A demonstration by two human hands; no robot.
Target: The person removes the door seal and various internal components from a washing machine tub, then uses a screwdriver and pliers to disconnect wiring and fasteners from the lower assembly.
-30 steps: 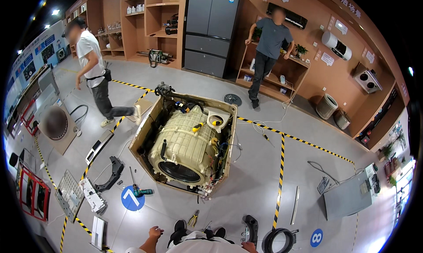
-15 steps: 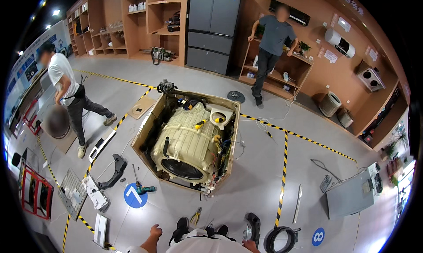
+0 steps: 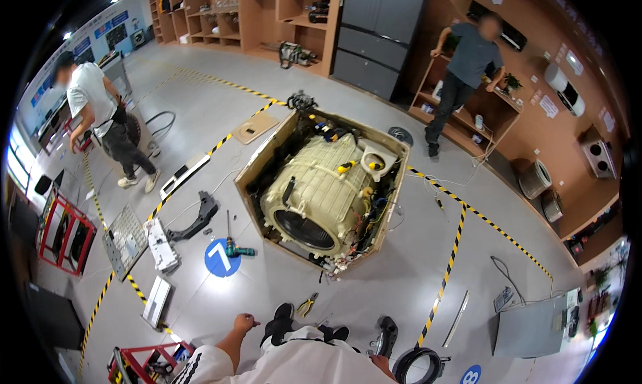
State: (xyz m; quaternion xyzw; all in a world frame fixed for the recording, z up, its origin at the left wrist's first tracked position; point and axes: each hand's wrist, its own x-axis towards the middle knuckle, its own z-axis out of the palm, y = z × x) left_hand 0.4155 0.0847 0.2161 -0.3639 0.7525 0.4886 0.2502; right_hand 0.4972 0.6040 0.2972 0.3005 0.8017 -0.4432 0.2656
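Observation:
My left hand (image 3: 247, 321) hangs over the floor left of my feet, its fingers loosely bent and apart, with nothing visible in it. My right hand (image 3: 381, 364) is low at my right side, near a black curved part (image 3: 386, 337) on the floor; its fingers are mostly hidden. Pliers with yellow handles (image 3: 307, 305) lie ahead of my feet. Beyond them stands an opened washing machine (image 3: 314, 190) with its cream drum housing facing up. Two yellow-handled items (image 3: 346, 166) rest on that housing. A teal power screwdriver (image 3: 239, 251) lies to the machine's left.
A black ring gasket (image 3: 402, 366) is at the lower right, near a grey panel (image 3: 531, 330). Removed panels (image 3: 126, 240) and a red frame (image 3: 67, 237) are on the left. One person (image 3: 110, 120) bends at the far left; another (image 3: 463, 69) leans on a shelf at the back.
My view has turned left, so the scene sits further right. A red frame has come into view at the lower left. The person on the left has turned and bent forward.

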